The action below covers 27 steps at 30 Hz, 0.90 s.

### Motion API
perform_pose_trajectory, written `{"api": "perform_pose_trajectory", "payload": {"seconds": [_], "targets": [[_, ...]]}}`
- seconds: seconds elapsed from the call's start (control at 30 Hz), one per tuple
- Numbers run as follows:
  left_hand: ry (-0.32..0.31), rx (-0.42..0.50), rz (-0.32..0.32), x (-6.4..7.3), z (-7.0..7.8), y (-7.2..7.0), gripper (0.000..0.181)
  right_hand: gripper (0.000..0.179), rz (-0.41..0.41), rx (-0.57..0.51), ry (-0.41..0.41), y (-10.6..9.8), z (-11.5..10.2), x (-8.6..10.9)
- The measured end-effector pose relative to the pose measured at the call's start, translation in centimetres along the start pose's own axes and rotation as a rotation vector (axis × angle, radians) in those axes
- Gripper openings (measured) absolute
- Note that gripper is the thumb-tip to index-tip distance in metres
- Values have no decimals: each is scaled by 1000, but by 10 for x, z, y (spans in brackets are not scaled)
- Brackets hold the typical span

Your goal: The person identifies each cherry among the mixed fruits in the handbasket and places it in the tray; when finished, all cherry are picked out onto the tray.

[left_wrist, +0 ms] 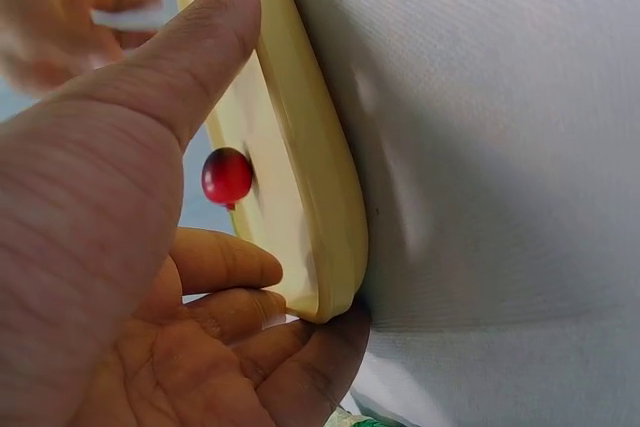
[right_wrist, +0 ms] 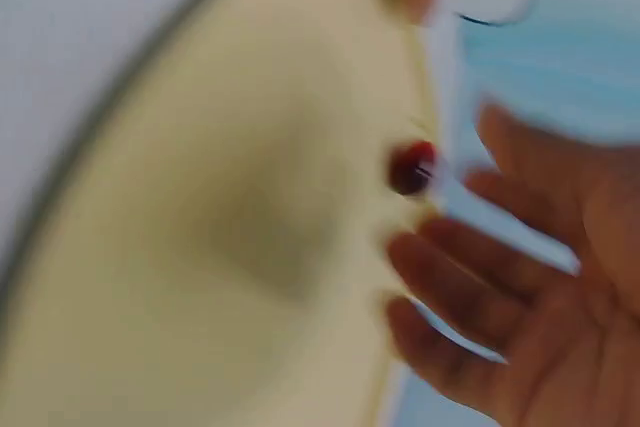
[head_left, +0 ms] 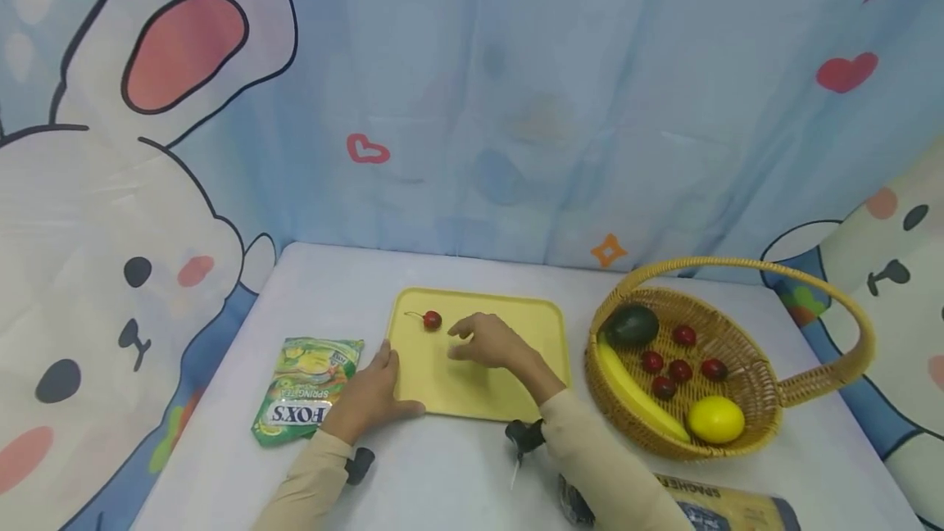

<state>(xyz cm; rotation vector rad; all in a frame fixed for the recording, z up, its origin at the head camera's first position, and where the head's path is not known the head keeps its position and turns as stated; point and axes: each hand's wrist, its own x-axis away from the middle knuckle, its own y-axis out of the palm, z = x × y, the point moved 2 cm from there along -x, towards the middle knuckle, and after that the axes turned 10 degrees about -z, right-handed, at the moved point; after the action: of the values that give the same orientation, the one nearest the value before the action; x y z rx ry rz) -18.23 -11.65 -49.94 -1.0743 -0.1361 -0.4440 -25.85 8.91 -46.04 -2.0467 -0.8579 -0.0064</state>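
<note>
A yellow tray [head_left: 472, 388] lies on the white table, with one red cherry [head_left: 432, 320] and its thin stem near the far left corner. My left hand [head_left: 378, 392] grips the tray's near left corner. In the left wrist view, its thumb [left_wrist: 225, 22] lies on the near rim and its fingers [left_wrist: 310, 367] are at the corner. Over the middle of the tray hovers my right hand [head_left: 490, 340], fingers loosely spread with nothing held. The right wrist view is blurred; the cherry [right_wrist: 411, 168] shows there just beyond the fingertips.
A wicker basket [head_left: 767, 424] with a tall handle stands at right, holding an avocado [head_left: 632, 325], a banana [head_left: 637, 392], a lemon [head_left: 715, 419] and several cherries. Left of the tray lies a green Fox's candy bag [head_left: 306, 383]. A spaghetti pack [head_left: 726, 506] lies at front right.
</note>
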Motion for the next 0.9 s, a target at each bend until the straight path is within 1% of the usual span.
{"api": "perform_pose_trajectory", "payload": {"seconds": [0.03,0.07,0.13,0.17,0.23,0.27,0.33,0.43,0.57,0.63,0.73,0.83,0.9], "targets": [[-6,0,1,0,-1,0,110,39,-76,-3,-29,-5,1,10],[-8,-6,5,-1,-1,0,110,40,-136,-15,-68,-10,3,21],[-12,-9,9,-2,-1,0,110,43,-205,-32,-139,-19,8,43],[-15,-11,9,-2,-1,0,111,43,-215,-45,-177,-24,11,54],[-15,-12,6,-2,-1,1,111,43,-211,-94,-223,-35,18,78],[-14,-12,4,-3,-1,1,111,42,-202,-118,-237,-40,22,89],[-15,-7,-3,-2,-1,2,110,40,-177,-158,-232,-52,30,111],[-13,2,-5,-1,-1,2,110,36,-123,-224,-182,-68,44,139],[-14,5,-5,-1,0,1,109,35,14,-252,-93,-88,70,166],[-13,2,-7,0,1,0,110,35,100,-243,-46,-97,86,174],[-12,-1,-11,0,0,1,110,41,225,-220,52,-105,113,183],[-12,8,-10,0,0,2,110,50,310,-202,161,-110,138,187],[-17,13,-11,1,0,2,110,54,341,-209,224,-111,153,188]]}}
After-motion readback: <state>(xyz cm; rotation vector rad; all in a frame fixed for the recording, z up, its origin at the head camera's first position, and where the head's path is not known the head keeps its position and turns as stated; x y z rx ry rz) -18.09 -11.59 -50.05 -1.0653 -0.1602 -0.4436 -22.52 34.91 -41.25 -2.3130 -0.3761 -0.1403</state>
